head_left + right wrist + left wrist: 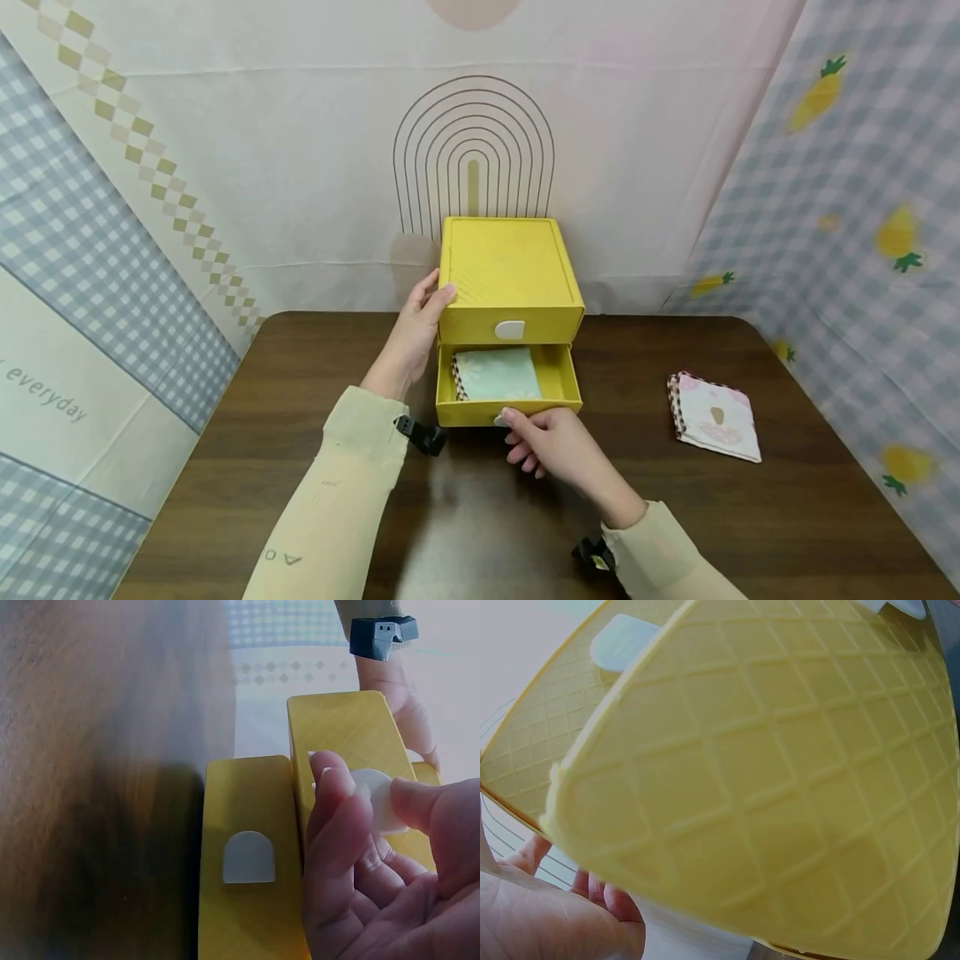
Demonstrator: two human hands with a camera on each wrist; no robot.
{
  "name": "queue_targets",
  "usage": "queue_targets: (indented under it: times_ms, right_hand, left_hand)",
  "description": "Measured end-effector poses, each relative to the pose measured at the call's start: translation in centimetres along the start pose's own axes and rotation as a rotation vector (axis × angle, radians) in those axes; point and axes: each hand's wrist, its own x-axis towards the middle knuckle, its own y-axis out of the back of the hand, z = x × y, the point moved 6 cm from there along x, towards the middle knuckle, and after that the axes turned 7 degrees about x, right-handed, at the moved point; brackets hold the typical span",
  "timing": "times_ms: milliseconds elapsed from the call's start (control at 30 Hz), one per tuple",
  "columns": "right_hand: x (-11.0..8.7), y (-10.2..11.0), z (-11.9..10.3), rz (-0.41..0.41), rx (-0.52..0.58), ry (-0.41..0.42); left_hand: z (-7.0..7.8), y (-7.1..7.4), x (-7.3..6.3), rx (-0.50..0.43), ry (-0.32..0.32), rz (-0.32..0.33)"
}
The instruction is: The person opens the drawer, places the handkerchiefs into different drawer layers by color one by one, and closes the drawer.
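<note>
A yellow drawer box point(510, 262) stands at the back of the table, with one drawer point(558, 375) pulled out under the top one. Inside that drawer lies a folded pale-green cloth point(498, 375) with a checked edge. My right hand point(558, 446) pinches the drawer's white tab point(379, 801) between thumb and fingers. My left hand point(416, 333) rests against the box's left side, its thumb at the upper front corner; in the left wrist view the drawer point(780, 780) covers much of the scene. The top drawer's white tab point(510, 330) is untouched.
A folded white-and-pink cloth point(716, 421) with a checked edge lies on the brown table point(637, 508) to the right. Another yellow drawer front point(244, 795) with a white tab shows below the pulled-out one. Patterned cloth hangs behind and along both sides.
</note>
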Motion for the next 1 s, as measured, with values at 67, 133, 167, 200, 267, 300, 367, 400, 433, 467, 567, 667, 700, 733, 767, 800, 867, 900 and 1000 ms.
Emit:
queue_targets:
  times_ms: [67,133,167,200,267,300,367,400,433,467,567,667,700,733,767,800,867,900,1000]
  right_hand:
    - [0.1,-0.1,0.0,-0.011,0.015,-0.001]
    - [0.2,-0.2,0.0,-0.018,0.028,-0.001]
    - [0.2,-0.2,0.0,-0.017,0.033,-0.003]
    - [0.3,-0.2,0.0,-0.013,0.035,-0.004]
    - [0.4,-0.3,0.0,-0.004,0.033,-0.003]
    - [0.5,-0.3,0.0,0.003,0.03,-0.002]
    - [0.6,-0.4,0.0,0.014,0.021,-0.001]
    - [0.7,-0.5,0.0,0.016,0.016,0.0]
    - [0.7,-0.5,0.0,0.018,0.013,0.0]
    - [0.8,-0.5,0.0,0.021,0.011,-0.002]
    - [1.3,-0.5,-0.1,0.033,0.013,-0.004]
    - [2.0,-0.2,-0.3,0.062,0.019,-0.001]
    - [2.3,0.0,-0.4,0.074,0.022,0.0]
    - [2.6,0.1,-0.5,0.086,0.021,0.0]
    - [3.0,0.3,-0.6,0.096,0.023,-0.001]
    - [3.4,0.4,-0.6,0.103,0.027,-0.003]
    - [4.2,0.7,-0.8,0.111,0.035,-0.004]
    - [4.6,0.8,-0.9,0.115,0.04,-0.002]
    - [5.7,1.2,-1.4,0.119,0.061,0.001]
  left_hand:
    - [0.0,0.1,0.1,0.002,0.001,0.002]
    - [0.0,0.2,0.1,0.002,0.004,0.006]
    - [-0.1,0.3,0.1,0.003,0.005,0.005]
    - [-0.1,0.3,0.2,0.004,0.006,0.004]
    - [-0.1,0.4,0.2,0.005,0.007,0.004]
    - [-0.1,0.4,0.2,0.007,0.005,0.002]
    - [-0.1,0.5,0.2,0.007,0.003,-0.001]
    - [-0.1,0.5,0.3,0.007,0.001,0.0]
    - [-0.1,0.5,0.3,0.007,-0.002,0.0]
    - [-0.1,0.6,0.3,0.009,-0.003,0.001]
    - [-0.1,0.6,0.2,0.014,-0.015,0.003]
    - [0.0,0.5,0.2,0.018,-0.03,0.004]
    - [0.1,0.4,0.2,0.018,-0.035,0.002]
    - [0.1,0.3,0.2,0.019,-0.039,0.001]
    - [0.1,0.2,0.2,0.021,-0.039,-0.001]
    - [0.1,0.2,0.2,0.022,-0.04,-0.001]
    - [0.1,0.1,0.2,0.028,-0.04,-0.002]
    - [0.0,0.0,0.2,0.026,-0.04,-0.001]
    - [0.1,-0.1,0.1,0.025,-0.043,-0.001]
